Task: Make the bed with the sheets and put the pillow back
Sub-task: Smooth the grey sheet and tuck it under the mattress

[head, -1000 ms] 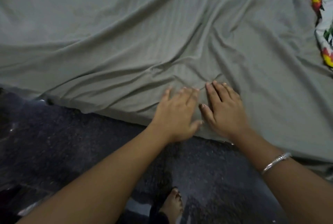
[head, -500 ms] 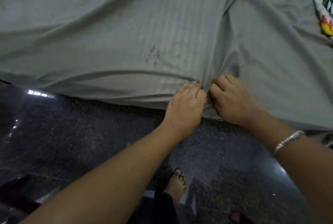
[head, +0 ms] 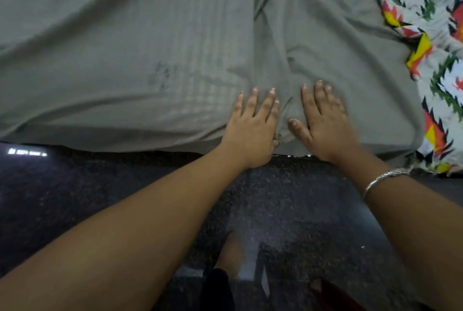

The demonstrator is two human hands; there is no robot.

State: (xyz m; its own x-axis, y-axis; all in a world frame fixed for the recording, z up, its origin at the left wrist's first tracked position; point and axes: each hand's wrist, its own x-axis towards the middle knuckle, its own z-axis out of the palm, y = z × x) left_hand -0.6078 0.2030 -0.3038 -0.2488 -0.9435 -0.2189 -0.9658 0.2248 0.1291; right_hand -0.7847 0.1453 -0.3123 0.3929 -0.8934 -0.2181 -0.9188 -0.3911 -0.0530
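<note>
A grey-green striped sheet [head: 155, 35] covers the bed and fills the upper part of the view, with creases running up from its near edge. My left hand [head: 251, 125] lies flat on the sheet at the bed's near edge, fingers straight and spread. My right hand [head: 323, 122] lies flat beside it, a small gap apart, with a fold of sheet bunched between the two. A silver bangle [head: 383, 178] sits on my right wrist. No pillow is in view.
A patterned cloth [head: 436, 42] in white, green, yellow and orange lies over the bed's right side and hangs down at its edge. Dark speckled floor [head: 87, 198] lies below the bed edge. My bare foot [head: 231, 253] stands on it between my arms.
Half a second ago both hands pinched the sheet's edge with curled fingers. Now both lie flat with straight fingers on the sheet, slightly apart, and the sheet looks smoother.
</note>
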